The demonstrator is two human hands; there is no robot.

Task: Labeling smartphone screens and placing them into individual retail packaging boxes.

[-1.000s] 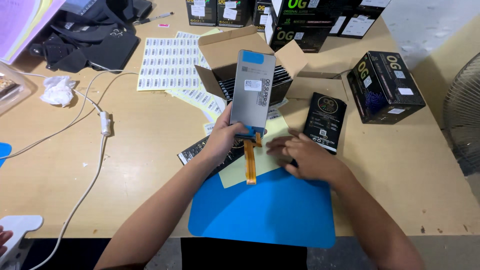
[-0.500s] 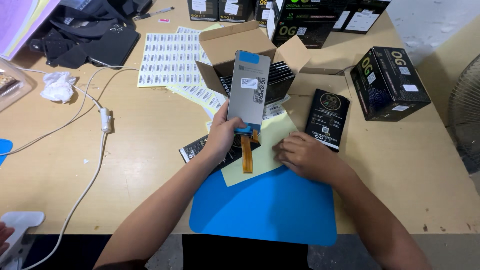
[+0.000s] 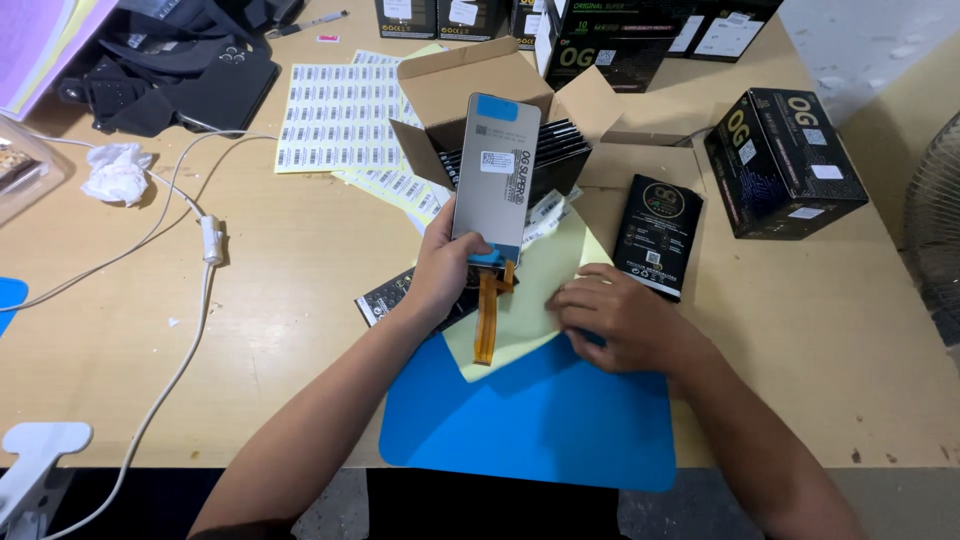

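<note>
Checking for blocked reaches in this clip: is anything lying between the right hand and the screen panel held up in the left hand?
Nothing visible does. The left hand holds the screen panel upright by its lower end, its orange ribbon cable hanging down. The right hand rests flat on the yellow sheet beside it, with only bare sheet between them.

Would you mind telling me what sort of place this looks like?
Probably a phone-parts packing bench: the left hand holds a screen panel above an open carton, with barcode label sheets and black boxes nearby.
</note>
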